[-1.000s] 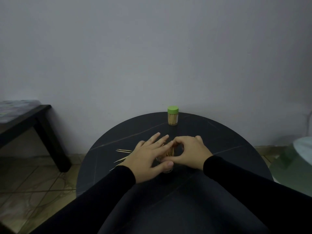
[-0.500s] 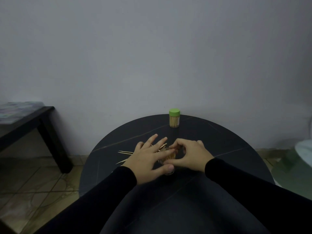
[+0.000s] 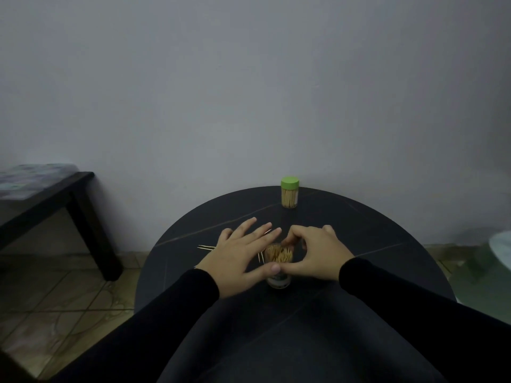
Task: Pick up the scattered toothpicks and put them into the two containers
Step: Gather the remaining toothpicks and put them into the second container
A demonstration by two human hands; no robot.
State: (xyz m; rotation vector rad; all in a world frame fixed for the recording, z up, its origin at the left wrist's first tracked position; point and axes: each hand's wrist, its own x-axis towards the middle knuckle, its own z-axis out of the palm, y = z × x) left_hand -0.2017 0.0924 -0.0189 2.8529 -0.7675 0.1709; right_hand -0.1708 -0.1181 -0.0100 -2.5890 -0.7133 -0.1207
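An open clear container (image 3: 277,280), packed with upright toothpicks (image 3: 277,255), stands mid-table between my hands. My right hand (image 3: 318,254) curls round its far and right side, thumb along the near rim. My left hand (image 3: 237,257) lies to its left with fingers straight and spread, its thumb tip touching the container's near side. A few loose toothpicks (image 3: 206,246) lie on the black round table (image 3: 387,244) left of my left hand, and more toothpicks (image 3: 260,257) show between that hand and the container. A second container with a green lid (image 3: 289,192) stands closed at the table's far edge.
A grey wall rises right behind the table. A low black table (image 3: 63,197) stands at the left over a tiled floor (image 3: 55,305). A pale rounded object (image 3: 502,244) sits at the right edge of view.
My left fingers have slid left off the top of the open container, uncovering the toothpicks inside. My right hand stays curled round the container.
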